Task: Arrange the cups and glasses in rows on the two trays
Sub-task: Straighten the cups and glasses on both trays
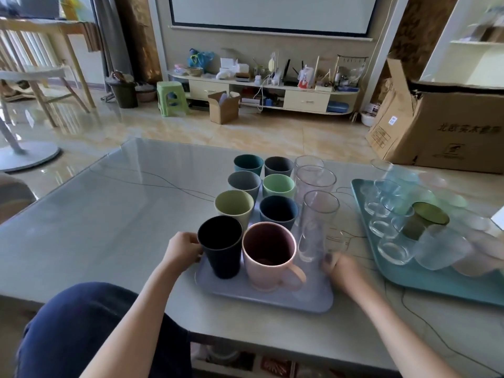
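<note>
Cups [234, 205]: eight on lavender tray [272, 298] in two rows, three tall glasses [317, 225] beside. Left hand [182, 251] grip grasps tray edge; right hand [339, 268] blurred, grip unclear. Teal tray [425, 279] on surface holds small glasses.

Cardboard box [447, 124], green stool [171, 98]

teal tray [425, 279]: right edge cut off | right hand [341, 268]: blurred, grip unclear
</note>
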`<state>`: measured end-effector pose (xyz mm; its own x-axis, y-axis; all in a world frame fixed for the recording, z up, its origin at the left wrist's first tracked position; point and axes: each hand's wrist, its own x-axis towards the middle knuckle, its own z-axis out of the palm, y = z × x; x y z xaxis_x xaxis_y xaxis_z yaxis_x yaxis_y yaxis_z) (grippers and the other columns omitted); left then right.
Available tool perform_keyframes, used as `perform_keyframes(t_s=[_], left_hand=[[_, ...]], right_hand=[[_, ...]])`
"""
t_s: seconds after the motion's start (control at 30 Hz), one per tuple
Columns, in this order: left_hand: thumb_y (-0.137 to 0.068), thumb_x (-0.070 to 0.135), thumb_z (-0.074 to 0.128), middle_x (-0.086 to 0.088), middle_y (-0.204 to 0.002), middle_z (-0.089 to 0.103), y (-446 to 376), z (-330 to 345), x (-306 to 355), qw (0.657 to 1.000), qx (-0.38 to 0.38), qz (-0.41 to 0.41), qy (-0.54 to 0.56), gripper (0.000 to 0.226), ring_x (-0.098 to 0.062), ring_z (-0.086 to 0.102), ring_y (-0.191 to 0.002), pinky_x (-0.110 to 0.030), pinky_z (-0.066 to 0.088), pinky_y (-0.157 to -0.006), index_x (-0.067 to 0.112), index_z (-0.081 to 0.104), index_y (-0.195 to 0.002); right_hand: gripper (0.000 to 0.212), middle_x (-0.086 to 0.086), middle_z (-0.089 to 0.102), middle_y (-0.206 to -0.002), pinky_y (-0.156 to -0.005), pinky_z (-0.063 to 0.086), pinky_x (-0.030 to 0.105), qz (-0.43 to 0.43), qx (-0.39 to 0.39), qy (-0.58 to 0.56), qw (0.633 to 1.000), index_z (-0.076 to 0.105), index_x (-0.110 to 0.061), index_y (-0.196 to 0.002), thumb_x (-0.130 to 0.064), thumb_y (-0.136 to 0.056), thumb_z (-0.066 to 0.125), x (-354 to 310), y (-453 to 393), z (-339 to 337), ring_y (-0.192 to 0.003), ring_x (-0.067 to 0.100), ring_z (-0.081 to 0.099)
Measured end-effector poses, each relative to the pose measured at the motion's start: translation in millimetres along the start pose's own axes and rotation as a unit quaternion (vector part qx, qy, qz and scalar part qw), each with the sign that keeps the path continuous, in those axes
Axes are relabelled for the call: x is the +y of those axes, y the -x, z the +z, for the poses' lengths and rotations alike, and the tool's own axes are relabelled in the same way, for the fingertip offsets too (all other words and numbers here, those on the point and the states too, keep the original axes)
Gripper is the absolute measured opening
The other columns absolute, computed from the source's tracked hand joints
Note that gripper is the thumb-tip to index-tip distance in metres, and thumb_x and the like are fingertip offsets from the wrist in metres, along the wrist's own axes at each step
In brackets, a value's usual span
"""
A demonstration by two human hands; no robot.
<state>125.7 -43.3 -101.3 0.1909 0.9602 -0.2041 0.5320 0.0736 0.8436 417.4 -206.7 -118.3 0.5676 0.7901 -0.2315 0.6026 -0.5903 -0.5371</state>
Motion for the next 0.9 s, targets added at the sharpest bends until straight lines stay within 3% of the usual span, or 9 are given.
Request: perform_keyframes(t_s=[0.17,0.3,0.4,0.47,0.57,0.63,0.73,0.83,0.9], left_hand=[[-0.073,-0.008,0.059,0.004,-0.041,0.052,2,12,3,0.999,-0.002,0.034,-0.004,0.049,-0.016,0.051,-0.05,-0.02,0.051,-0.046,0.021,0.058,-0.034],[-0.075,0.001,0.059,-0.002,-0.046,0.05,3,19,7,0.998,-0.002,0.05,-0.037,0.05,-0.021,0.048,-0.052,-0.036,0.054,-0.065,0.032,0.06,-0.035],[-0.07,0.011,0.058,-0.006,-0.049,0.049,1,19,8,0.997,0.0,0.046,-0.057,0.035,-0.022,0.048,-0.051,-0.041,0.055,-0.067,0.022,0.057,-0.037],[-0.074,0.003,0.057,-0.006,-0.051,0.049,-2,20,10,0.998,-0.001,0.044,-0.036,0.037,-0.022,0.047,-0.051,-0.034,0.053,-0.059,0.017,0.052,-0.04],[-0.087,0.011,0.057,-0.001,-0.062,0.06,-9,25,20,0.994,0.06,0.09,0.025,0.021,-0.015,0.052,-0.058,-0.019,0.045,-0.051,0.014,0.067,-0.069],[-0.094,0.026,0.05,-0.005,-0.082,0.065,-19,30,29,0.987,0.096,0.104,0.077,0.024,-0.018,0.058,-0.074,-0.025,0.045,-0.066,0.01,0.068,-0.095],[-0.098,0.035,0.039,-0.01,-0.109,0.064,-45,36,41,0.984,0.059,0.074,0.153,0.038,-0.024,0.059,-0.105,-0.039,0.045,-0.095,0.008,0.059,-0.118],[-0.1,0.042,0.028,-0.011,-0.137,0.05,-74,40,53,0.976,0.0,0.051,0.212,0.052,-0.025,0.044,-0.13,-0.043,0.028,-0.114,0.006,0.048,-0.132],[-0.1,0.045,0.02,-0.008,-0.146,0.041,-92,43,62,0.975,-0.033,0.055,0.214,0.057,-0.022,0.033,-0.138,-0.04,0.021,-0.117,0.008,0.042,-0.138]], right_hand=[[0.016,0.007,0.067,-0.098,-0.08,0.044,0.03,-0.004,0.005,0.014,1.0,0.062,-0.024,-0.083,-0.038,-0.087,0.057,12,1,-14,-0.097,0.024,0.062],[0.022,0.009,0.07,-0.103,-0.077,0.044,0.029,-0.013,0.027,0.04,0.999,0.059,-0.027,-0.073,-0.044,-0.084,0.053,26,-3,-13,-0.094,0.027,0.063],[0.024,0.009,0.071,-0.104,-0.075,0.043,0.028,-0.014,0.04,0.01,0.999,0.069,-0.018,-0.089,-0.037,-0.087,0.055,31,-3,-13,-0.097,0.028,0.064],[0.022,0.015,0.071,-0.096,-0.072,0.041,0.031,-0.02,0.067,-0.055,0.996,0.069,-0.008,-0.089,-0.025,-0.09,0.055,30,0,-17,-0.093,0.031,0.063],[0.025,0.02,0.065,-0.079,-0.06,0.036,0.033,-0.042,0.165,-0.144,0.975,0.059,0.003,-0.082,-0.017,-0.094,0.05,24,-1,-26,-0.078,0.035,0.058],[0.024,0.012,0.06,-0.078,-0.058,0.035,0.031,-0.06,0.209,-0.198,0.956,0.056,-0.001,-0.086,-0.02,-0.098,0.045,11,-5,-33,-0.074,0.028,0.053],[0.019,0.005,0.059,-0.095,-0.077,0.04,0.03,-0.037,0.199,-0.366,0.908,0.055,-0.014,-0.098,-0.026,-0.099,0.04,-8,-32,-41,-0.084,0.018,0.055],[0.027,0.002,0.065,-0.109,-0.094,0.045,0.034,-0.026,0.166,-0.464,0.87,0.058,-0.023,-0.101,-0.043,-0.097,0.039,-20,-72,-46,-0.101,0.017,0.058],[0.034,-0.01,0.073,-0.084,-0.08,0.051,0.026,-0.012,0.122,-0.549,0.827,0.059,-0.025,-0.092,-0.045,-0.098,0.032,-25,-96,-54,-0.09,0.011,0.063]])
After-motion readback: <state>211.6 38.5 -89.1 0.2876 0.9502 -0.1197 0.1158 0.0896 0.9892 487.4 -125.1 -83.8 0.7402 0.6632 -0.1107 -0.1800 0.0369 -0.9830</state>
